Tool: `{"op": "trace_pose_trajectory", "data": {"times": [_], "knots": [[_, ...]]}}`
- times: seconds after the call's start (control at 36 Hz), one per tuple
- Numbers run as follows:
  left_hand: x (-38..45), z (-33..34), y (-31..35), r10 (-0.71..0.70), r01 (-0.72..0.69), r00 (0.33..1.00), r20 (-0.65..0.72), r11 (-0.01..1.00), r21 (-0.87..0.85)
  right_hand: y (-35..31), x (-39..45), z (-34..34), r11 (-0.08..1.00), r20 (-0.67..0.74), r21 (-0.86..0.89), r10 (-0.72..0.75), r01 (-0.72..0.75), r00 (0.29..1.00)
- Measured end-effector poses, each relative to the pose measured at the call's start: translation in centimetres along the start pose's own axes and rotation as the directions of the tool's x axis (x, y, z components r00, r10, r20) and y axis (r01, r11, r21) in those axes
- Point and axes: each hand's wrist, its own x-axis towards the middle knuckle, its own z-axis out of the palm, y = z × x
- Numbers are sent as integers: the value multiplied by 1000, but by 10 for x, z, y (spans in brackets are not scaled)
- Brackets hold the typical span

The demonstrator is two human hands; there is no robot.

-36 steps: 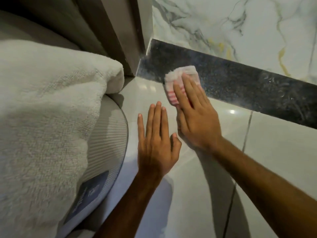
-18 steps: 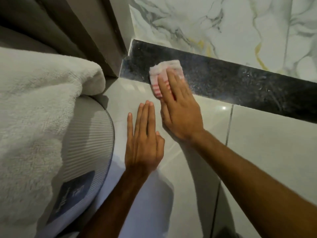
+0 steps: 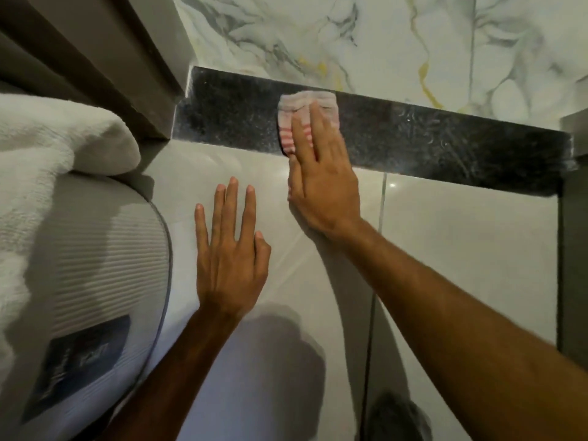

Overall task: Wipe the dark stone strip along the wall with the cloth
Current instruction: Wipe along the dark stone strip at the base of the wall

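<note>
My right hand [image 3: 321, 183] presses flat the pink-striped white cloth [image 3: 302, 117] mid dark speckled stone strip [image 3: 445, 144]; unpinched, it may slip.

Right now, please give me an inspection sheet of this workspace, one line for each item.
Surface: glossy pale floor tiles, dark grout line.
Job's things: dark stone strip along the marble wall, streaky to the right; pink-striped cloth pressed flat on it.
Clutter: white towel over a ribbed grey cushion with a dark label, at left.
Hands: right hand flat on the cloth; left hand spread flat on the tile, holding nothing.
Cables: nothing seen.
Surroundings: brown door frame upper left.
</note>
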Motion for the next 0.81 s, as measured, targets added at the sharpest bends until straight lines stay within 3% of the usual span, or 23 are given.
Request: {"op": "trace_pose_trajectory", "data": {"times": [0.06,0.11,0.17,0.25,0.36,0.47,0.56,0.64,0.69,0.81], "knots": [[1,-2,4,16,-16,1000,0,1000,-16,13,-40,-5,998,22,21,-54,54,998],[3,-4,13,68,-69,997,-20,996,-51,32,-83,-12,1000,14,9,4,-4,1000],[6,-3,26,141,-143,990,-24,985,-94,52,-115,-22,978,-38,15,208,-208,977],[16,2,48,243,-241,970,14,966,-92,72,-115,-34,867,-155,57,498,-495,853],[30,14,66,296,-295,955,5,952,-78,91,-43,-40,782,-209,5,611,-623,764],[31,20,67,291,-292,957,-19,955,-52,86,18,-38,843,-160,77,537,-532,828],[30,17,67,294,-294,956,-12,955,-50,77,9,-39,953,-87,119,290,-279,953],[30,13,71,279,-278,960,3,959,-60,92,-45,-46,997,4,34,75,-75,997],[30,12,75,248,-246,968,21,965,-87,113,-85,-52,996,12,-17,84,-83,996],[29,14,88,199,-196,980,26,976,-96,148,-110,-64,937,-125,28,349,-348,929]]}}
